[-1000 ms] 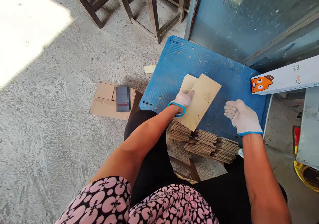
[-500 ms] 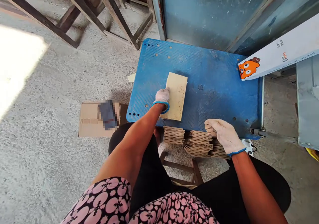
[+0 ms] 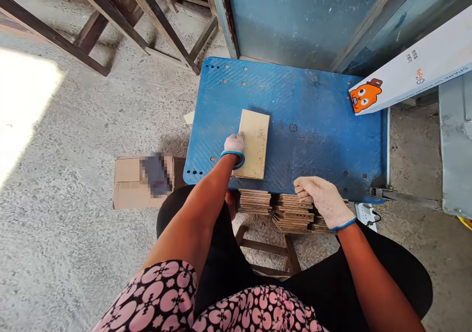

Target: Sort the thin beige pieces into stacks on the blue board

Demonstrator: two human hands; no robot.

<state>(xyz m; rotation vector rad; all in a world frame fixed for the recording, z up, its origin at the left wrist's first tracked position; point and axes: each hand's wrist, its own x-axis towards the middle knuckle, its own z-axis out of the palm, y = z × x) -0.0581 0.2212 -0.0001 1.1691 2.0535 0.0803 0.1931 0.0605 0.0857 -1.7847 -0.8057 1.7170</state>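
A tan rectangular board [image 3: 253, 144] lies flat on the blue metal platform [image 3: 313, 125], near its left front. My gloved left hand [image 3: 233, 146] rests on the board's left edge, fingers curled over it. My gloved right hand [image 3: 321, 199] lies on top of a pile of thin brown sheets [image 3: 291, 211] stacked at the platform's front edge, fingers bent down onto the top sheets. A second, smaller stack [image 3: 254, 201] stands just left of it.
A cardboard box [image 3: 129, 182] lies on the concrete floor to the left. Dark wooden frames [image 3: 147, 17] stand at the back left. A white carton with an orange cartoon figure [image 3: 413, 66] overhangs the platform's right corner. A blue-grey metal wall [image 3: 295, 17] stands behind.
The tan board was lowered from a tilted hold to flat on the platform and squared up. My right hand dropped from above the platform onto the stack of sheets.
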